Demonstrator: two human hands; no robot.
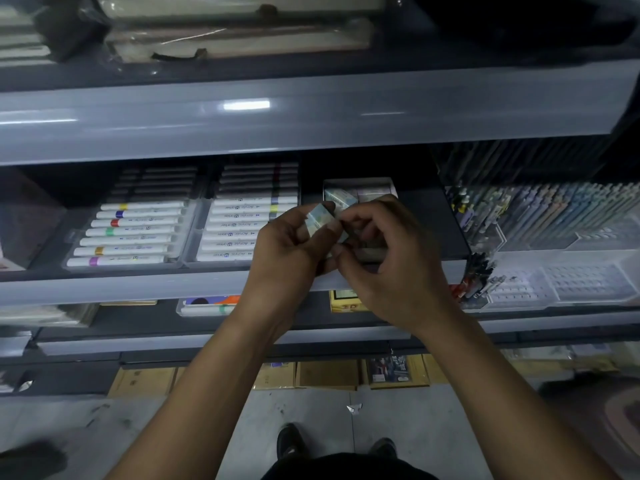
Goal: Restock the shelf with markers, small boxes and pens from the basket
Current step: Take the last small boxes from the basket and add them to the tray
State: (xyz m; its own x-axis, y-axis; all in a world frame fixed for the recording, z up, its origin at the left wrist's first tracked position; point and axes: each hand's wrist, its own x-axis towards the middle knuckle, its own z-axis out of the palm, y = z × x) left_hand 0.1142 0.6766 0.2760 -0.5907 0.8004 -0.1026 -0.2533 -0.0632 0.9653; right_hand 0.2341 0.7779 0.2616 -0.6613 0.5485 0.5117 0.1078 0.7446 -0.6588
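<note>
Between the two hands, just in front of the middle shelf (173,289), a small pale box (320,221) with a greenish print is held up; the left hand (284,251) has its fingers and thumb curled round the box's left and lower edges, while the right hand (384,251) pinches its right side with bent fingertips, so both hands have a hold on it and neither is free. My guess is that the box is being turned or squared up so it will slide in the same way round as its neighbours, since a white open carton (360,188) sits just behind the hands on the shelf with at least one similar box standing in it. To the left of the carton lie two clear trays of white markers (135,233), laid flat in rows with coloured bands showing, which looks already stocked. To the right stands a clear rack of pens (540,216), upright and packed close. Something else dark seems to lie under the right palm, but I cannot tell what it is. How full the carton is stays hidden by the fingers, the print on the box is too blurred to read, and the basket is nowhere in view
</note>
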